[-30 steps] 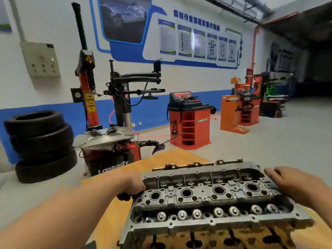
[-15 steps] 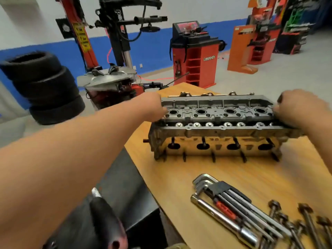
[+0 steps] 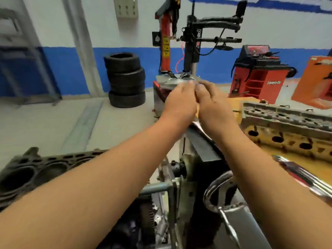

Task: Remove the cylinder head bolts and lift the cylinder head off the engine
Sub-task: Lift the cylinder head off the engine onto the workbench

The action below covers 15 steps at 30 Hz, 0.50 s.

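The grey cylinder head (image 3: 287, 123) lies on the wooden table (image 3: 294, 159) at the right, its port side facing me. The dark engine block (image 3: 36, 169) with open cylinder bores sits at the lower left on its stand. My left hand (image 3: 179, 101) and my right hand (image 3: 213, 103) are raised side by side in mid-air left of the head, fingers straight and touching each other, holding nothing.
A shiny set of hex keys (image 3: 301, 175) lies on the table's near part. The engine stand's metal frame and chrome handle (image 3: 215, 191) are below my arms. A tyre stack (image 3: 126, 79), a tyre changer (image 3: 190, 51) and a red wheel balancer (image 3: 258, 74) stand behind.
Both hands let go of the cylinder head, which now rests on the table, and came together in the air to its left. The view swung left, showing the engine block.
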Available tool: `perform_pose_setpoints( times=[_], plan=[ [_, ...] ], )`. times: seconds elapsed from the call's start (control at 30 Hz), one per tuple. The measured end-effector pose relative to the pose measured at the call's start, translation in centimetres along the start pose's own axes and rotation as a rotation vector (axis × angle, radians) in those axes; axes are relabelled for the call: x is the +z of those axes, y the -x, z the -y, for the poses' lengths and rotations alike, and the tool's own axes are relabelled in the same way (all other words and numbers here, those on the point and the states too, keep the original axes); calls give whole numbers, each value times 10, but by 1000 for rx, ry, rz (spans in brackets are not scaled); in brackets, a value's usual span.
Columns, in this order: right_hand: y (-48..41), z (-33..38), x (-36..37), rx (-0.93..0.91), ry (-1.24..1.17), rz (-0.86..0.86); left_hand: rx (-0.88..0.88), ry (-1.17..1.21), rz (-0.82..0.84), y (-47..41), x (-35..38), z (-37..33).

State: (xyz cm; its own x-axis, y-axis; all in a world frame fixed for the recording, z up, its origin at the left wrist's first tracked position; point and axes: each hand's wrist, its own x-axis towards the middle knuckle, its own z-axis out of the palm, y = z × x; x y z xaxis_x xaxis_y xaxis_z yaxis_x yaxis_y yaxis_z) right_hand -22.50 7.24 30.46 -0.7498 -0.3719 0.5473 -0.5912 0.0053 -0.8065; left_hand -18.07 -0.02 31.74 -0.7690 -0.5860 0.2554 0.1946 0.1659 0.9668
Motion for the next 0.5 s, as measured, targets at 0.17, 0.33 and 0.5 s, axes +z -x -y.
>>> perform_pose_setpoints(
  times=[0.17, 0.33, 0.5],
  plan=[
    [65, 82, 147, -160, -247, 189, -49, 810, 146, 90, -148, -22],
    [121, 114, 274, -296, 117, 325, -33, 804, -4, 183, -323, 3],
    [168, 117, 364, -449, 485, 653, -68, 700, -523, 235, -445, 59]
  ],
)
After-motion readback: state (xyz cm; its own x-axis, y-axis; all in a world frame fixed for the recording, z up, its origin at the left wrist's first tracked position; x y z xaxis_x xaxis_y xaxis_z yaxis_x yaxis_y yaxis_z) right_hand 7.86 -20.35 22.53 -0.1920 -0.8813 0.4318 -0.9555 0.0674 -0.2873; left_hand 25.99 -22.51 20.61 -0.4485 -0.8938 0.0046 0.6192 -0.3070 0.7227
